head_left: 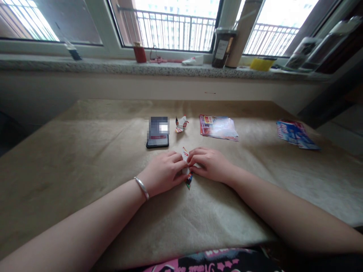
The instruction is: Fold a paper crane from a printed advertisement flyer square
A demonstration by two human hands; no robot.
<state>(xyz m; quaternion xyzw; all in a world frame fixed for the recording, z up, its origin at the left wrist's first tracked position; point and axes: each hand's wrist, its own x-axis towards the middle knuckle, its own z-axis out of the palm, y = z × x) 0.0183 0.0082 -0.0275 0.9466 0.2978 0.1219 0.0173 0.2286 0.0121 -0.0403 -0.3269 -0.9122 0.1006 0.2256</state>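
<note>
Head view shows the left hand (163, 170) and the right hand (211, 164) pinching a folded paper (189, 181) between them, over the bench (85, 162); beyond it lie a phone (157, 133), an origami figure (180, 124) and, rightward, stacked leaflets (218, 127).

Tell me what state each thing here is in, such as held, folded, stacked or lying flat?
Left hand: fingers closed on the patterned paper
Right hand: fingers closed on the same paper
Patterned paper: partly folded, pointed at both ends
Paper figure: folded, points sticking up, not held
Phone: face up, screen blurred
Nearer leaflets: stacked, edges uneven
Far-right leaflets: loosely fanned
Bracelet: worn on left wrist
</note>
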